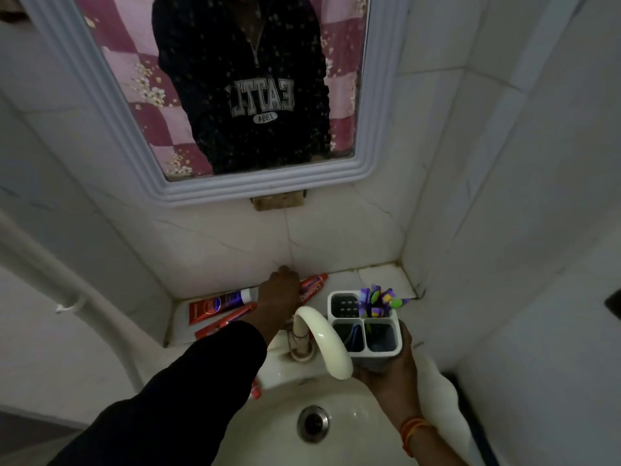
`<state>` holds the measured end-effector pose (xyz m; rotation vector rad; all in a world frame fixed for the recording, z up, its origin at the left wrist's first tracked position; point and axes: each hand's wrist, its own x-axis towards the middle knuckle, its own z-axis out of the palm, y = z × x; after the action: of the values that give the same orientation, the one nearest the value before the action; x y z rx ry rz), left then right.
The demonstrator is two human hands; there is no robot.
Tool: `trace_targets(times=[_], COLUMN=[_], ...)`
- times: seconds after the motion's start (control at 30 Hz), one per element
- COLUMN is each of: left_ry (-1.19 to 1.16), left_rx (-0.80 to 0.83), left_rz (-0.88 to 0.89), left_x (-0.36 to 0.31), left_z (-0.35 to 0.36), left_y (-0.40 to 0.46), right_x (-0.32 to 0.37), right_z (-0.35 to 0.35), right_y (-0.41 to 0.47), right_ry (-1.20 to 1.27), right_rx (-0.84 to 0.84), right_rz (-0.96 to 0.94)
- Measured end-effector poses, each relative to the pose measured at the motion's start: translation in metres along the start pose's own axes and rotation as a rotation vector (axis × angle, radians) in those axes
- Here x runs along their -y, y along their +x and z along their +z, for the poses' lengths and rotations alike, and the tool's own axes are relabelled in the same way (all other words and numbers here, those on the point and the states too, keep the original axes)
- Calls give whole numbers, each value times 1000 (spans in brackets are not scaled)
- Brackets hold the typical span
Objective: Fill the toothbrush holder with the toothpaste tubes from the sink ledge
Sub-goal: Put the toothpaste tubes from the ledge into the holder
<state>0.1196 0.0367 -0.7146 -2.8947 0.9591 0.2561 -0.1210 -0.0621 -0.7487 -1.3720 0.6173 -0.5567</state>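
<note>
Several red toothpaste tubes lie on the tiled sink ledge. One red and white tube lies at the left, a slimmer red tube in front of it, and another red tube runs to the right. My left hand reaches over the ledge and rests on the right-hand tube; its fingers are hidden, so the grip cannot be judged. My right hand holds a white toothbrush holder with three compartments above the basin. Several toothbrushes stand in its back compartment.
A cream curved tap stands between my two hands. The white basin with its metal drain is below. A framed mirror hangs on the tiled wall. A white pipe runs at the left.
</note>
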Motion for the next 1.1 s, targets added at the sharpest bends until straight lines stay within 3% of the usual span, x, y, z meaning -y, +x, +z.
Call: trace_targets(times=[0.17, 0.43, 0.63, 0.77, 0.93, 1.1], left_ry=[70, -552, -565, -454, -353, -430], left_rx=[-102, -261, -465, -367, -290, -129], left_rz=[109, 94, 243, 290, 321, 280], left_x=[-12, -33, -64, -102, -139, -149], left_z=[-7, -117, -202, -212, -168, -134], left_y=[-3, -30, -106, -132, -122, -118], right_x=[9, 11, 20, 22, 22, 21], right_z=[-12, -43, -45, -48, -49, -51], right_y=[10, 20, 24, 23, 22, 25], right_ry=[56, -307, -273, -295, -283, -302], right_rx=[87, 158, 177, 188, 199, 248], right_rz=[110, 2, 6, -22, -69, -72])
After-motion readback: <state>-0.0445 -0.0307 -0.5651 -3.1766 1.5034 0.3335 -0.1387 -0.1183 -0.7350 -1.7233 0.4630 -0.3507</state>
